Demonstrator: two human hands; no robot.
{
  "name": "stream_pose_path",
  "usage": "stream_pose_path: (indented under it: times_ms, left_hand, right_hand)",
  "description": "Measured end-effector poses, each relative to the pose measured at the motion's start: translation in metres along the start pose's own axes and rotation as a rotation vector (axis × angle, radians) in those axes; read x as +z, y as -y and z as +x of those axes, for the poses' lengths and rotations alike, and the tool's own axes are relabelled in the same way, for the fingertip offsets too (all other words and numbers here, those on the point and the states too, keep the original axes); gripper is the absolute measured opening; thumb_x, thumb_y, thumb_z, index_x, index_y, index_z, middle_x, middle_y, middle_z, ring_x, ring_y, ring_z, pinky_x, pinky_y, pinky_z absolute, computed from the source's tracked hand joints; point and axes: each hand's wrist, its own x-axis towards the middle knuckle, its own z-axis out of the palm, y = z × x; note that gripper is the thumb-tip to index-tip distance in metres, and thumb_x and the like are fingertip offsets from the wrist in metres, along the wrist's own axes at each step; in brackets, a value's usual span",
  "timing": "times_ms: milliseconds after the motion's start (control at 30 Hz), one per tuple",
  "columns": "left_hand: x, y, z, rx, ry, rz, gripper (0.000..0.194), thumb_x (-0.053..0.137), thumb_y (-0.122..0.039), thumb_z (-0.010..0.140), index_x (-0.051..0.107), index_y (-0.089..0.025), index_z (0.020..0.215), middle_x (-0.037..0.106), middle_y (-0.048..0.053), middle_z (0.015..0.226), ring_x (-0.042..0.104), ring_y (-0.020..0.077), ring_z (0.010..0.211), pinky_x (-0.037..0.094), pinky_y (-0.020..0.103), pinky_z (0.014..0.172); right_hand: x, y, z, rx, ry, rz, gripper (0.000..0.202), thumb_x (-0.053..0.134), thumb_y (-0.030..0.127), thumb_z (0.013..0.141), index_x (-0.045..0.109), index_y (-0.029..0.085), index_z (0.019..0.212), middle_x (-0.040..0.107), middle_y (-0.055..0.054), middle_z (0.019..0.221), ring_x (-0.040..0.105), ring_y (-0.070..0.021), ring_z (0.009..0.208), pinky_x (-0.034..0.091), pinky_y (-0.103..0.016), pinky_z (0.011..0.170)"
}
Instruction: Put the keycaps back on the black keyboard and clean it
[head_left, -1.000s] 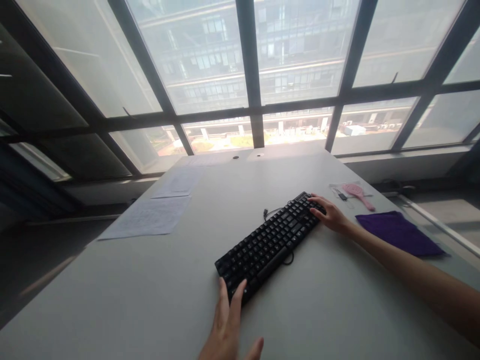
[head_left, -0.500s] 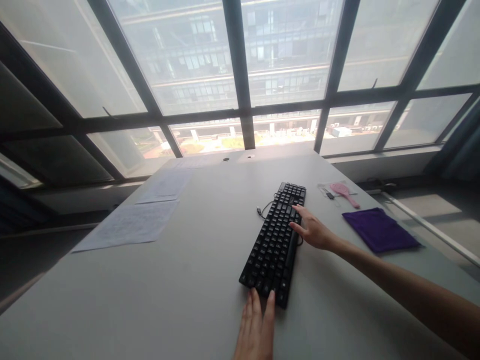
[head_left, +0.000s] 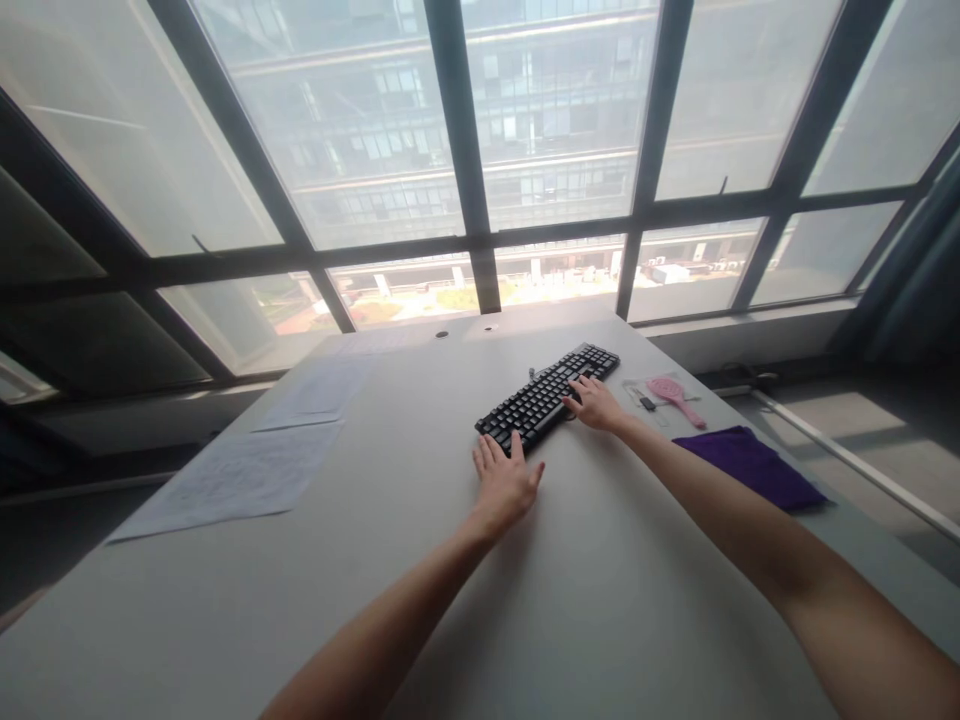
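A black keyboard (head_left: 536, 402) lies at a slant on the white table, its far end pointing up and to the right. My left hand (head_left: 504, 480) touches the keyboard's near left end, fingers spread over the edge keys. Farther along, on the right part of the keyboard, rests my right hand (head_left: 595, 404) with its thumb and fingers apart. Neither hand is wrapped round anything. Part of the keyboard's cable shows behind its far edge, and a bit more shows beside my right hand.
Printed paper sheets (head_left: 232, 480) lie along the left side of the white table (head_left: 360, 600). On the right are a pink hairbrush-shaped item (head_left: 670, 388), a small black piece (head_left: 647, 404) and a folded purple cloth (head_left: 754, 465). Large windows (head_left: 555, 120) stand beyond.
The keyboard has turned clockwise, its near end swinging away from me. My left hand has moved forward with that end, and my right hand is slightly farther forward on it.
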Motion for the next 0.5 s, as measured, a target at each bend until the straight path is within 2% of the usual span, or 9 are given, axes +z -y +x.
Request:
stream_pose_path:
  times_ms: [133, 233, 333, 500]
  left_hand:
    - [0.003, 0.017, 0.054, -0.025, -0.048, -0.015, 0.079, 0.039, -0.059, 0.098, 0.033, -0.006, 0.157, 0.028, 0.032, 0.160, 0.016, 0.0481, 0.152, 0.017, 0.064, 0.119]
    - [0.003, 0.033, 0.086, 0.049, -0.045, -0.087, 0.077, 0.042, -0.056, 0.099, 0.032, -0.006, 0.156, 0.025, 0.030, 0.161, 0.016, 0.0436, 0.153, 0.021, 0.057, 0.121]
    - [0.002, 0.048, 0.107, 0.122, -0.032, -0.117, 0.080, 0.050, -0.052, 0.096, 0.027, -0.005, 0.158, 0.025, 0.029, 0.162, 0.017, 0.0397, 0.154, 0.022, 0.051, 0.122]
    - [-0.006, 0.058, 0.125, 0.199, -0.025, -0.151, 0.079, 0.051, -0.050, 0.097, 0.025, -0.006, 0.158, 0.028, 0.029, 0.161, 0.022, 0.0390, 0.153, 0.025, 0.051, 0.121]
  right_hand:
    - [0.009, 0.004, 0.008, 0.097, -0.044, -0.034, 0.069, 0.028, 0.059, 0.102, 0.040, 0.016, 0.154, 0.033, -0.020, 0.161, 0.031, -0.0376, 0.145, 0.026, -0.050, 0.116]
    - [0.015, 0.007, 0.007, 0.153, -0.058, -0.052, 0.072, 0.027, 0.060, 0.102, 0.036, 0.014, 0.156, 0.029, -0.024, 0.162, 0.029, -0.0406, 0.145, 0.027, -0.052, 0.114]
    - [0.018, 0.008, 0.004, 0.195, -0.048, -0.062, 0.074, 0.030, 0.061, 0.101, 0.031, 0.014, 0.158, 0.025, -0.025, 0.163, 0.027, -0.0426, 0.146, 0.024, -0.055, 0.114]
    - [0.015, 0.009, -0.004, 0.153, -0.052, 0.037, 0.074, 0.038, 0.057, 0.101, 0.029, 0.011, 0.159, 0.018, -0.026, 0.166, 0.017, -0.0442, 0.151, 0.018, -0.056, 0.118]
